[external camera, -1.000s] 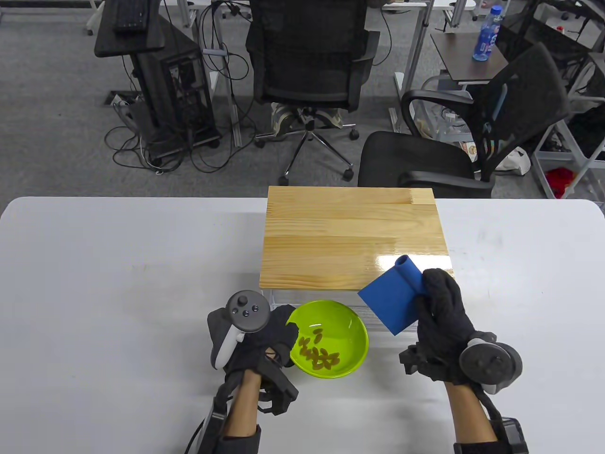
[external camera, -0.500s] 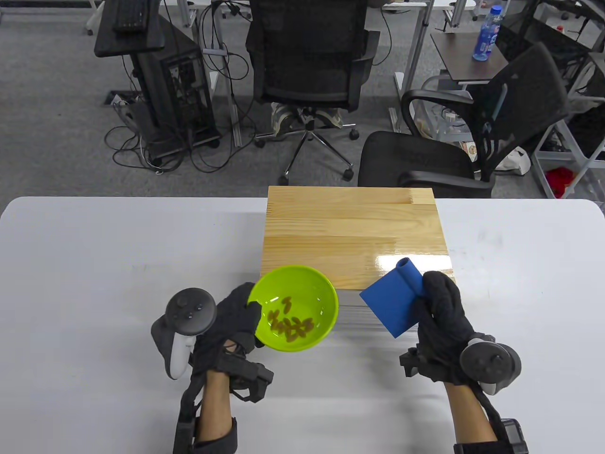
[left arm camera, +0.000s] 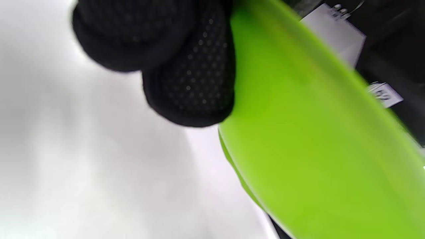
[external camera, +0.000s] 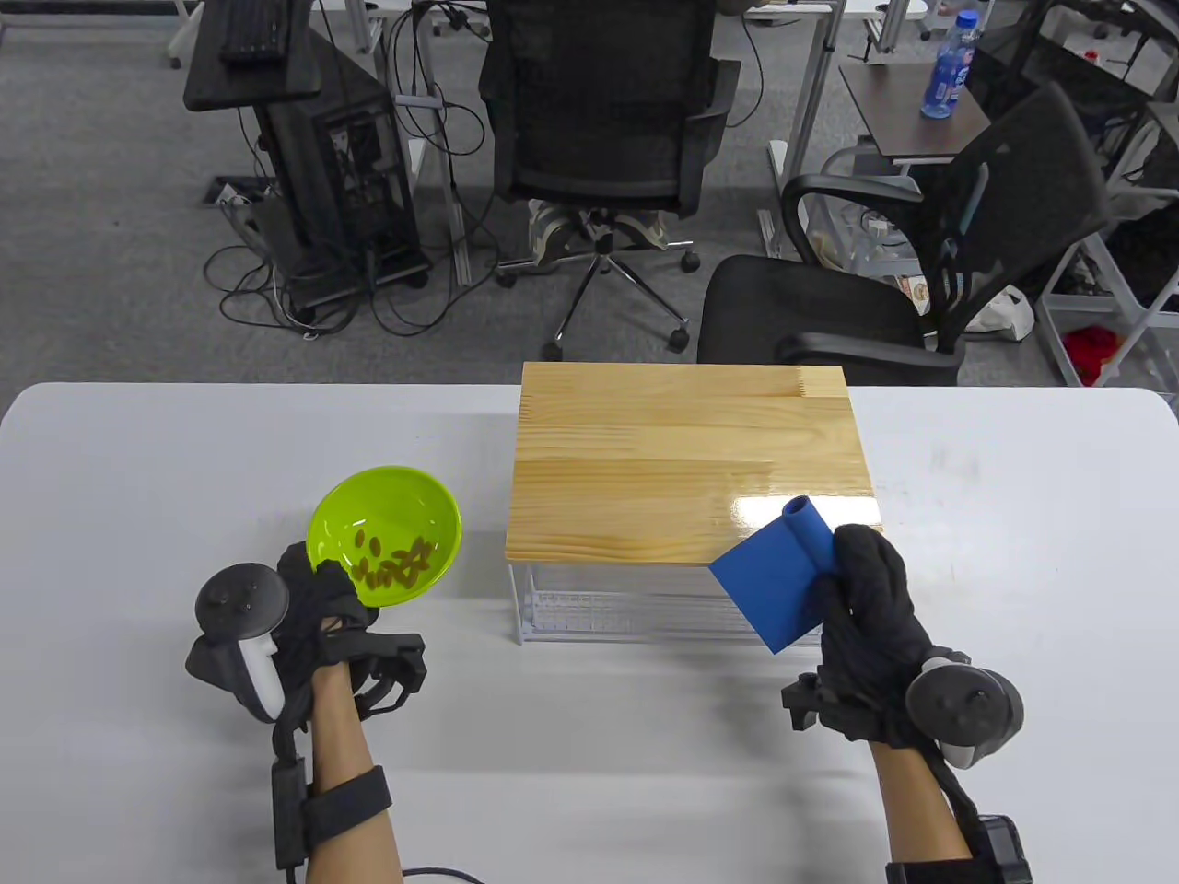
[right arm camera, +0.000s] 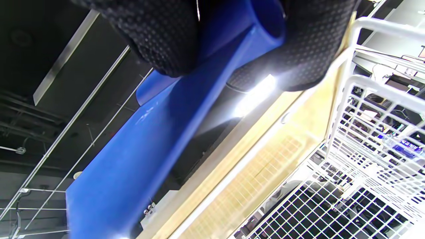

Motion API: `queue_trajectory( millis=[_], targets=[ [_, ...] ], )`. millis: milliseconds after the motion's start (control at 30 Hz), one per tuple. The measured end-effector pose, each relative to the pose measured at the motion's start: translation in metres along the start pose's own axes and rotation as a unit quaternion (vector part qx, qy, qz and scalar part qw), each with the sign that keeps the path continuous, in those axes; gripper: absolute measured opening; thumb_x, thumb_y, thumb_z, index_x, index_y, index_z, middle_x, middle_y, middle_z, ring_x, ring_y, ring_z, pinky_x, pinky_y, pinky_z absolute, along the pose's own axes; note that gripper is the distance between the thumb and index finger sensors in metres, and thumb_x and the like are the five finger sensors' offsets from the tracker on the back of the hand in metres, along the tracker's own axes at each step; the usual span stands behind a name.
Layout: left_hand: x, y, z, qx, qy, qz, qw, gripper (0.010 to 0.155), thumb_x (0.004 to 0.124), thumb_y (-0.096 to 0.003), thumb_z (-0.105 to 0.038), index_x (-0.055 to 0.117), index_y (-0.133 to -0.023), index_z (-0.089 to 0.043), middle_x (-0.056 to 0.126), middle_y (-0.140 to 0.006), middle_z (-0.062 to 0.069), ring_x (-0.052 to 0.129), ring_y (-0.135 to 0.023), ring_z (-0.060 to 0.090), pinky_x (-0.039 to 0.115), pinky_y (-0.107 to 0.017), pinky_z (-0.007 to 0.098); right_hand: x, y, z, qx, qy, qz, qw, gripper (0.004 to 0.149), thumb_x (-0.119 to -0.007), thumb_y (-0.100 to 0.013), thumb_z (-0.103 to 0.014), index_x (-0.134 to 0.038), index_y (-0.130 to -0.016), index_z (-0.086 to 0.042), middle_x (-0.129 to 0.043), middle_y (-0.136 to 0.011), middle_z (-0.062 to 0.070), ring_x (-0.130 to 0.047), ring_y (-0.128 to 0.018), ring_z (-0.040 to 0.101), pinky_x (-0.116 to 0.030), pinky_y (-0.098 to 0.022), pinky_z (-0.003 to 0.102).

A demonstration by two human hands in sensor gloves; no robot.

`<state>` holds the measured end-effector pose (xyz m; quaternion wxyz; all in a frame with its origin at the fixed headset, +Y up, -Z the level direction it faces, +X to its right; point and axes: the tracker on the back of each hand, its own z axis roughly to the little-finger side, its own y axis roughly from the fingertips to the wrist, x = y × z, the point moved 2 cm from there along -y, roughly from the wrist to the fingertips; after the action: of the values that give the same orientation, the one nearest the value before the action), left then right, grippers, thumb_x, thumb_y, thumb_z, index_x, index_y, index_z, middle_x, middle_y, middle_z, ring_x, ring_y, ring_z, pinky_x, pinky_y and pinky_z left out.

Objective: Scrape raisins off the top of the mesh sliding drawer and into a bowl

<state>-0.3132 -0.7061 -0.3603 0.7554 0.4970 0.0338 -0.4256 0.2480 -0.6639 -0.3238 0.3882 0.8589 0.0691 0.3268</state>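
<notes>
My left hand (external camera: 318, 612) grips the bowl (external camera: 384, 536) by its rim, left of the drawer (external camera: 691, 465). The raisins (external camera: 391, 564) sit inside. I should keep it level when setting it down. My right hand (external camera: 861, 612) holds the scraper (external camera: 769, 585).

An office: grey carpet, black swivel chairs (external camera: 603, 120) at 12 and 2 o'clock, a computer tower (external camera: 355, 193) with tangled cables at 11, desks behind the white tabletop (external camera: 184, 479).
</notes>
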Motion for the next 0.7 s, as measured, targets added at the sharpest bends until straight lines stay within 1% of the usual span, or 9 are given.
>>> queue_trajectory(
  millis=[100,267,367,533,600,700],
  targets=[
    [0.009,-0.005,0.014,-0.018,-0.038,-0.016,0.999,0.053,0.078,-0.0531,-0.027,0.071,-0.103,-0.011,0.093,-0.088,0.016,0.113,-0.028,0.02,0.098,-0.022,0.027,-0.002,0.0,0.0,0.001,0.001,-0.006,1.0,0.056,-0.078,-0.053,-0.017,-0.057,-0.104,-0.011,-0.058,-0.104,0.02,-0.081,-0.083,0.046,-0.074,-0.055,0.061],
    [0.022,-0.01,0.026,-0.028,-0.082,-0.01,0.996,0.053,0.078,-0.0531,-0.028,0.07,-0.103,-0.012,0.093,-0.088,0.016,0.113,-0.029,0.02,0.098,-0.023,0.027,-0.003,0.0,0.0,0.0,0.006,-0.01,1.0,0.056,-0.078,-0.053,-0.018,-0.057,-0.104,-0.011,-0.058,-0.104,0.02,-0.081,-0.082,0.046,-0.073,-0.056,0.062],
    [0.026,-0.012,0.029,-0.024,-0.106,-0.013,0.994,0.053,0.078,-0.0531,-0.028,0.07,-0.103,-0.012,0.093,-0.089,0.015,0.113,-0.029,0.019,0.098,-0.023,0.027,-0.003,0.001,0.0,0.001,0.009,-0.012,1.0,0.056,-0.078,-0.053,-0.018,-0.057,-0.104,-0.011,-0.058,-0.104,0.02,-0.081,-0.082,0.046,-0.073,-0.056,0.062],
    [0.036,-0.013,0.032,-0.024,-0.135,0.006,0.991,0.053,0.078,-0.0529,-0.028,0.071,-0.103,-0.012,0.093,-0.089,0.016,0.113,-0.029,0.02,0.098,-0.023,0.028,-0.004,0.001,0.0,0.004,0.012,-0.014,1.0,0.056,-0.079,-0.053,-0.017,-0.057,-0.104,-0.011,-0.058,-0.104,0.02,-0.081,-0.082,0.046,-0.074,-0.056,0.062],
    [0.038,-0.013,0.033,-0.026,-0.134,0.018,0.991,0.053,0.078,-0.053,-0.027,0.071,-0.103,-0.012,0.093,-0.088,0.015,0.113,-0.03,0.02,0.098,-0.023,0.028,-0.004,0.001,0.0,0.004,0.012,-0.014,1.0,0.056,-0.079,-0.053,-0.017,-0.058,-0.104,-0.011,-0.059,-0.104,0.02,-0.081,-0.082,0.046,-0.074,-0.056,0.062],
    [0.037,-0.012,0.033,-0.029,-0.138,0.014,0.99,0.053,0.077,-0.0532,-0.028,0.07,-0.104,-0.013,0.093,-0.089,0.015,0.113,-0.031,0.019,0.098,-0.024,0.028,-0.004,0.001,0.0,0.004,0.011,-0.015,1.0,0.056,-0.079,-0.053,-0.017,-0.057,-0.104,-0.011,-0.059,-0.104,0.02,-0.081,-0.082,0.046,-0.074,-0.056,0.062]
  ],
)
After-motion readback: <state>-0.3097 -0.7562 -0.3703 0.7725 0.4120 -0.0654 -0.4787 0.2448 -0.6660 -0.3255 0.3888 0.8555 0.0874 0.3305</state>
